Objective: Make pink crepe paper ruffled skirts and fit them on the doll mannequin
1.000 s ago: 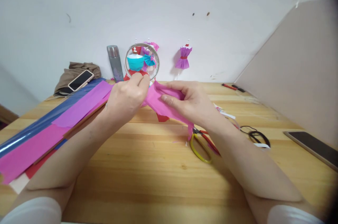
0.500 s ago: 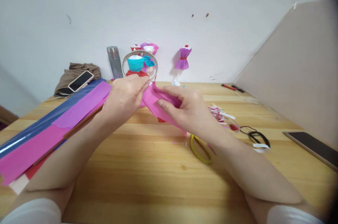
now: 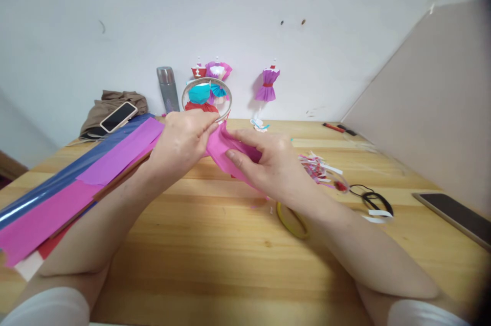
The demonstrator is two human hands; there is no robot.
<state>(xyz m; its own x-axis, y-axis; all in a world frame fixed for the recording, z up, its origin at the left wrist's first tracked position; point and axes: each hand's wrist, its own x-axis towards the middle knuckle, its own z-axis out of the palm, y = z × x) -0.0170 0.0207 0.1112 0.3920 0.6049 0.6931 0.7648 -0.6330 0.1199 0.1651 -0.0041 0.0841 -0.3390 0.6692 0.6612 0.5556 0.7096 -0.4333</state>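
My left hand is closed at the lower rim of a thin, pale tape roll, which stands upright above my fingers. It also pinches the edge of a folded piece of pink crepe paper. My right hand grips the other part of this paper between thumb and fingers. Through the ring show a turquoise paper top and a red paper skirt; my left hand hides what lies below them.
Small dress forms, one in a purple paper dress, stand along the wall near a grey flask. Long paper strips lie at left. At right are paper scraps, a yellow ring, a black band and a dark phone.
The view has shifted slightly. The tape roll has tipped a little, and the pink paper hangs slightly differently between my hands. Both hands keep their hold.
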